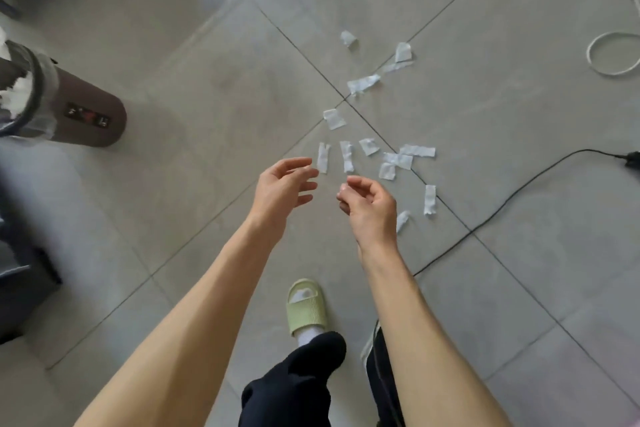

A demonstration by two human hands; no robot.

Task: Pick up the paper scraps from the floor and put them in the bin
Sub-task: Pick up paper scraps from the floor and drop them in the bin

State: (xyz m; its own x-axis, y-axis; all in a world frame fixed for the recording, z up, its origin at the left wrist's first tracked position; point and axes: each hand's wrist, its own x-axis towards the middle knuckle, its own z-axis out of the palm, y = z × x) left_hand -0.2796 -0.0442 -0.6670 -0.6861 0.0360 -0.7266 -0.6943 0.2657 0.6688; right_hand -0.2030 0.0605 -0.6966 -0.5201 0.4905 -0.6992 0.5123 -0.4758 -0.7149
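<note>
Several white paper scraps (377, 135) lie scattered on the grey tiled floor (214, 90), around a crossing of tile joints. My left hand (282, 192) hovers above the floor just left of the nearest scrap (323, 157), fingers apart and empty. Beside it, my right hand (369, 203) has its fingers loosely curled and holds nothing that I can see; more scraps lie beyond and to the right of it. The brown bin (79, 107) stands at the far left, lined with a clear bag and holding white paper.
A black cable (512, 198) runs across the floor on the right. A white cord (609, 55) loops at the top right. My foot in a green slipper (306, 308) stands below my hands. Dark furniture (20, 288) sits at the left edge.
</note>
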